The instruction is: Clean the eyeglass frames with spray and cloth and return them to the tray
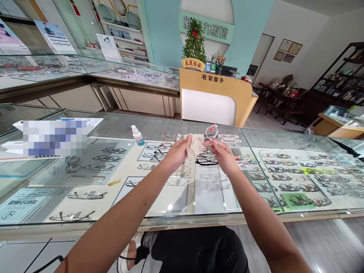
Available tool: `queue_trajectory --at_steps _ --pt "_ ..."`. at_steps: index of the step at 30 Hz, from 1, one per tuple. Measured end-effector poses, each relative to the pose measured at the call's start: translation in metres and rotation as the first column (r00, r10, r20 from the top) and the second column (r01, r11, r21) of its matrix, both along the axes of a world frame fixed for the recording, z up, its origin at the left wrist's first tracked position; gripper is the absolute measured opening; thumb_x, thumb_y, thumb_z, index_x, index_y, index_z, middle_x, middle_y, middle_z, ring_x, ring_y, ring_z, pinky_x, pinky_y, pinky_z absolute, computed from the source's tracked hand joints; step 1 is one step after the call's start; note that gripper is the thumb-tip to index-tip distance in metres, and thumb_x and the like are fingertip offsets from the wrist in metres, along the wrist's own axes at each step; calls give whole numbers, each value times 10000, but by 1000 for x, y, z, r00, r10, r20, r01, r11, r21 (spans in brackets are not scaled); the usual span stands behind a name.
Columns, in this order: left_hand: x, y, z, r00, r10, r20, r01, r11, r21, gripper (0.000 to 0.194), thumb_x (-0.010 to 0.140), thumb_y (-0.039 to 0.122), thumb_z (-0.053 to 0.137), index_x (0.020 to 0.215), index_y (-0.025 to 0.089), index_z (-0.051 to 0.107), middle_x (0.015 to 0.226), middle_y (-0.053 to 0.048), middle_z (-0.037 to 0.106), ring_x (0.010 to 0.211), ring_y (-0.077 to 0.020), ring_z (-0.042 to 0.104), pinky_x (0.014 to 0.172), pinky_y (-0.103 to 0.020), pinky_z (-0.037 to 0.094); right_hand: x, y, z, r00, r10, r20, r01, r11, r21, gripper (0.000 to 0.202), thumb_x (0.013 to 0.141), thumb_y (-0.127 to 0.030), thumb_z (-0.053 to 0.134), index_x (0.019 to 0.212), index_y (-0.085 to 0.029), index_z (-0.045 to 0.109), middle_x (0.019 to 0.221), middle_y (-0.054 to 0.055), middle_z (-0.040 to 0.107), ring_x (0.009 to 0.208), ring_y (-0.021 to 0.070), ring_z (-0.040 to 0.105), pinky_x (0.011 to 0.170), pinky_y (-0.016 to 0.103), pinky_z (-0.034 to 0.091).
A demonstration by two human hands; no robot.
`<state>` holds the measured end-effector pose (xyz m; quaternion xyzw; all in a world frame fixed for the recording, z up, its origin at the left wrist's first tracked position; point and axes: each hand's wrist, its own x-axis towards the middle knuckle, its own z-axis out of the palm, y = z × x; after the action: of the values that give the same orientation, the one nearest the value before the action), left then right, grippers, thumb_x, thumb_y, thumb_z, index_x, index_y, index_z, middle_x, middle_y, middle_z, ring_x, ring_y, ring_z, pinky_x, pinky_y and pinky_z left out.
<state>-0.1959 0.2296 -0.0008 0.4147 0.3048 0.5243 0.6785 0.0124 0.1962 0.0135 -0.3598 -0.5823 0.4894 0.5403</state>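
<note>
My left hand point(178, 152) is closed on a cream-coloured cloth point(195, 145), which hangs from the thumb and fingers. In my right hand point(224, 154) is a pair of clear-framed eyeglasses point(211, 132), pinched and turned upright, one lens above the fingers. Cloth and eyeglasses are side by side over the glass counter; whether they touch, I cannot tell. Just below them lies a pair of black-framed eyeglasses point(206, 162). A small white spray bottle point(137, 135) with a blue lower part stands on the glass, left of my left hand.
Rows of eyeglasses point(298, 187) fill the glass display counter point(176, 217) on the right. A yellow pen-like stick point(114, 182) lies at the left, and blurred papers point(95, 122) sit beyond it. Past the counter stands a wooden cashier desk point(244, 94) with a potted plant point(194, 43).
</note>
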Motion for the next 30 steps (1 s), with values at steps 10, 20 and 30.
queue_trajectory --at_steps 10,20,30 --pt "-2 -10 14 994 -108 -7 108 992 69 592 833 681 897 1117 167 816 1061 -91 824 1107 -271 756 950 -379 584 -3 -3 0 983 97 153 -96 995 -14 483 1001 -704 656 1002 -279 885 714 -10 324 719 186 316 699 336 309" --pt "-3 -13 18 980 -189 -64 197 970 140 549 934 695 786 1145 192 846 1163 -123 833 1291 -332 715 1196 -508 504 -5 -11 11 957 193 217 -194 981 -18 531 1011 -701 641 1001 -224 872 729 -18 343 733 169 282 714 321 274" --pt "-7 -13 20 945 -288 -154 312 935 167 482 942 649 800 1099 194 825 1172 -137 813 1239 -319 707 1121 -465 513 -2 -6 6 959 211 188 -201 977 -71 549 987 -721 663 980 -212 866 731 -24 311 720 159 274 681 315 254"
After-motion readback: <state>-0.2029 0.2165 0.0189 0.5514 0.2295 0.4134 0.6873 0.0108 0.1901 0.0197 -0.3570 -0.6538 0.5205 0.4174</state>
